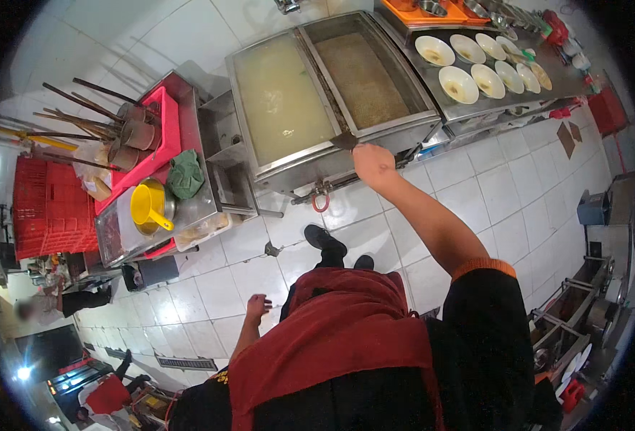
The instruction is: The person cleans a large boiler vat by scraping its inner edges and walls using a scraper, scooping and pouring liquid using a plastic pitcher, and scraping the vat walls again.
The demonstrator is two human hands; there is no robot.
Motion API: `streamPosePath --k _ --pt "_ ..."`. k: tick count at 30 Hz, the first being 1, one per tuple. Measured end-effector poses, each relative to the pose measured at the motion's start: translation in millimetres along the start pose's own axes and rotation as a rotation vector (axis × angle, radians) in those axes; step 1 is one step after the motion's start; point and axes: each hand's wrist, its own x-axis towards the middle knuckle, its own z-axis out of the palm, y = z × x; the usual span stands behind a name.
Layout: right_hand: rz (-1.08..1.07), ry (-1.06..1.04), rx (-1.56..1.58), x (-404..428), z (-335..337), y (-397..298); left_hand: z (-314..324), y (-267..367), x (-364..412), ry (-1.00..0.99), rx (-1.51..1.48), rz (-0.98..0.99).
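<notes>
My right hand (374,164) is closed around the handle of a dark flat scraper or spatula (344,141), whose blade lies at the front end of the divider between two steel vats. Pale cloudy liquid fills the left vat (285,108); the right vat (366,75) holds brownish liquid with a mesh-like surface. My left hand (258,307) hangs low at my left side, fingers loosely bent, with nothing seen in it. White bowls (457,85) with a little sauce stand in rows on the steel counter right of the vats.
At left, a pink tray (170,116) holds strainers with long handles, near a yellow ladle (147,203) and a green bag (186,173). Red crates (53,207) stand beyond. A valve with a red handle (320,202) juts below the vats. Two people are at far left. Steel racks stand at right.
</notes>
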Motion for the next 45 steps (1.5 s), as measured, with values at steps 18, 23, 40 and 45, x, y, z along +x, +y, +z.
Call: streamPosePath --k 18,23,40,45 --pt "0.061 -0.108 -0.118 135.8 -64.4 -40.1 8.9 23.6 26.3 0.026 -0.137 -0.04" --pt "-0.02 -0.214 -0.154 110.7 -62.2 -34.8 17.2 14.9 31.4 0.032 -0.245 -0.074" --pt "-0.044 -0.069 -0.095 124.7 -36.2 -37.1 13.4 25.9 33.8 0.033 -0.209 -0.023" --pt "-0.103 -0.16 -0.132 30.4 -55.1 -25.8 13.1 34.0 25.7 0.055 -0.267 0.063"
